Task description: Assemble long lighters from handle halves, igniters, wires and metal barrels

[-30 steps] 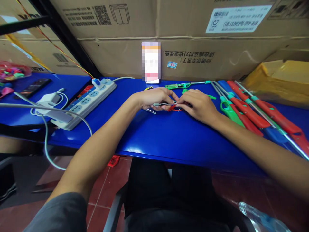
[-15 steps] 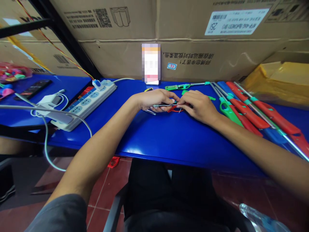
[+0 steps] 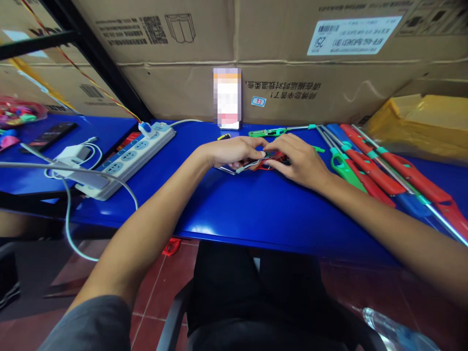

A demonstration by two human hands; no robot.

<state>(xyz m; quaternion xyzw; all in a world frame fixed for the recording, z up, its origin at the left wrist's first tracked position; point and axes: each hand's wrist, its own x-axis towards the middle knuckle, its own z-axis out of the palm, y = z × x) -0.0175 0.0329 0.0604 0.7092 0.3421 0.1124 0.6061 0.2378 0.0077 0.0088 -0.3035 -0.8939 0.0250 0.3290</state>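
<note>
My left hand (image 3: 236,151) is closed round a small, slim part with a thin wire (image 3: 250,166); its pale end sticks out below the fingers, and the rest is hidden. Close against it, my right hand (image 3: 302,158) curls its thumb and forefinger about a red lighter casing (image 3: 268,164), low over the blue table. The fingertips of both hands nearly meet. Under the left hand a thin metal rod (image 3: 227,170) lies on the table. Behind the hands rests a green long-necked lighter (image 3: 266,132), and a yellow and black tool (image 3: 224,137) is partly covered.
Several red, green and blue long-necked lighters (image 3: 391,170) lie at the right. A phone (image 3: 227,100) leans on the cardboard box (image 3: 183,92). At the left are a power strip (image 3: 127,156) and white cables; a yellow package (image 3: 420,126) sits back right.
My right thumb and forefinger have parted from their pinch at the slim part and now spread about the red casing. The slim part has tilted, its pale end lower.
</note>
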